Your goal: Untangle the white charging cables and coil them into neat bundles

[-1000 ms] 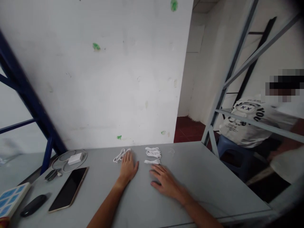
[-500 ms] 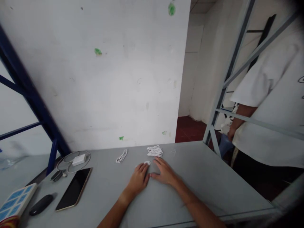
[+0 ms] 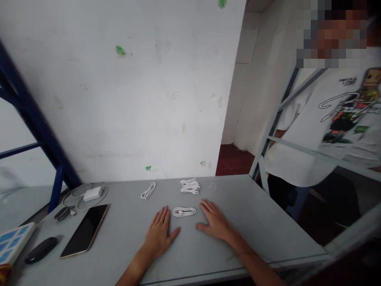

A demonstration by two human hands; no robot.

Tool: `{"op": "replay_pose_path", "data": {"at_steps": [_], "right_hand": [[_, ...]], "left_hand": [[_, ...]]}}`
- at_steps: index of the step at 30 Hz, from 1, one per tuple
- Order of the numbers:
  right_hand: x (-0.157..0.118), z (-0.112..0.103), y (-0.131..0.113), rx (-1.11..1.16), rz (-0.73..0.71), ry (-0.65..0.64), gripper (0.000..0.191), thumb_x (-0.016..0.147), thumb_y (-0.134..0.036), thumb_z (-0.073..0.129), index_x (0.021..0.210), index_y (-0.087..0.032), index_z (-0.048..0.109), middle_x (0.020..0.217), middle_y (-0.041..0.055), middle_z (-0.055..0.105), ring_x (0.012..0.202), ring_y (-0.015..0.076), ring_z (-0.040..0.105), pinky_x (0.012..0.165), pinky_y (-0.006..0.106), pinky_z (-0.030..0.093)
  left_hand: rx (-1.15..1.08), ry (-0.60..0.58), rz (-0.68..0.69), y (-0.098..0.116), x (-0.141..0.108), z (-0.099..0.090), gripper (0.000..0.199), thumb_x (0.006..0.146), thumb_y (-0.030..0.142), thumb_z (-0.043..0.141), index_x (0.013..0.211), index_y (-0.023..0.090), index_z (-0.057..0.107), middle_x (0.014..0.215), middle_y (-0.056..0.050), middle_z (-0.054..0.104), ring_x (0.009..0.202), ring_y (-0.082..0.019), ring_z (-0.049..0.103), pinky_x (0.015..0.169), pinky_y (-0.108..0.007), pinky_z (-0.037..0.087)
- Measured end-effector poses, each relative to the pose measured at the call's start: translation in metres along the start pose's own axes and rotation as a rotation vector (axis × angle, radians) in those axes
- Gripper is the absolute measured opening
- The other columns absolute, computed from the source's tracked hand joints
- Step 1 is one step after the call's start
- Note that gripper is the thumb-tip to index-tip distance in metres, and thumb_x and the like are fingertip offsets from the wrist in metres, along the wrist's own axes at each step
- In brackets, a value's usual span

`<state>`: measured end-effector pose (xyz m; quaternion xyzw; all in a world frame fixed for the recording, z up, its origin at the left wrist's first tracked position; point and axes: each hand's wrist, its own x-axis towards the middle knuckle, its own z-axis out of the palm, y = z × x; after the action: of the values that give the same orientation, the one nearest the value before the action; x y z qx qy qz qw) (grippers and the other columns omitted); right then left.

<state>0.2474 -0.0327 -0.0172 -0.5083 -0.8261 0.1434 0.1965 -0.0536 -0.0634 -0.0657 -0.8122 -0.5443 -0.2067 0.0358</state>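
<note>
A coiled white cable [image 3: 184, 211] lies on the grey table [image 3: 125, 238] between my two hands, touched by neither. My left hand [image 3: 159, 234] rests flat to its left, thumb spread and nothing held. To the right of the coil, my right hand [image 3: 214, 220] lies on the tabletop with its fingers apart, also holding nothing. Behind the coil sits a bundle of white cables [image 3: 190, 186]. Another looped white cable [image 3: 148, 191] lies further left, near the table's back edge.
On the left are a phone [image 3: 85, 230], a black mouse [image 3: 41, 250], a white charger [image 3: 92, 194] with its cable, and a blue-and-white box [image 3: 14, 242]. Thin ties [image 3: 212, 186] lie at the back right. A person in a white shirt [image 3: 309, 151] stands beyond the metal frame [image 3: 315, 151].
My hands have moved apart, uncovering the coiled cable between them. The view has shifted slightly, and the person behind the frame has turned.
</note>
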Motion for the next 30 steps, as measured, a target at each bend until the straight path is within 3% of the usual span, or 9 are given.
{"op": "replay_pose_path", "data": {"at_steps": [15,21,26,30], "right_hand": [[-0.002,0.001,-0.006,-0.02,0.014,0.002,0.081,0.072,-0.064,0.052,0.139,-0.022,0.031,0.151,0.0102,0.027,0.139,0.0305,0.023,0.114,0.045,0.014],[-0.001,0.0,-0.011,-0.008,0.019,0.062,0.074,0.071,-0.062,0.057,0.133,-0.025,0.04,0.146,0.0105,0.037,0.134,0.0332,0.031,0.111,0.047,0.018],[0.016,0.002,-0.032,0.071,-0.137,0.108,0.043,0.079,-0.045,0.057,0.119,-0.031,0.053,0.124,0.0046,0.058,0.115,0.027,0.05,0.1,0.04,0.034],[0.038,0.01,-0.042,0.054,-0.168,0.102,0.027,0.085,-0.036,0.051,0.11,-0.03,0.059,0.107,0.0029,0.064,0.103,0.0251,0.054,0.092,0.038,0.039]], "left_hand": [[0.035,-0.014,-0.006,0.0,0.001,0.006,0.077,0.099,0.067,0.046,0.153,0.012,0.051,0.16,-0.02,0.046,0.149,-0.036,0.045,0.121,-0.054,0.039],[0.009,-0.016,-0.028,0.0,0.003,0.007,0.073,0.098,0.064,0.049,0.152,0.015,0.053,0.16,-0.018,0.048,0.15,-0.036,0.045,0.122,-0.055,0.039],[-0.185,0.019,-0.033,0.01,0.03,0.009,0.051,0.099,0.05,0.049,0.135,0.018,0.065,0.149,-0.017,0.062,0.141,-0.036,0.054,0.116,-0.058,0.044],[-0.475,0.068,-0.005,0.026,0.069,0.006,0.039,0.099,0.05,0.048,0.106,0.021,0.073,0.119,-0.015,0.076,0.113,-0.03,0.069,0.103,-0.048,0.054]]}}
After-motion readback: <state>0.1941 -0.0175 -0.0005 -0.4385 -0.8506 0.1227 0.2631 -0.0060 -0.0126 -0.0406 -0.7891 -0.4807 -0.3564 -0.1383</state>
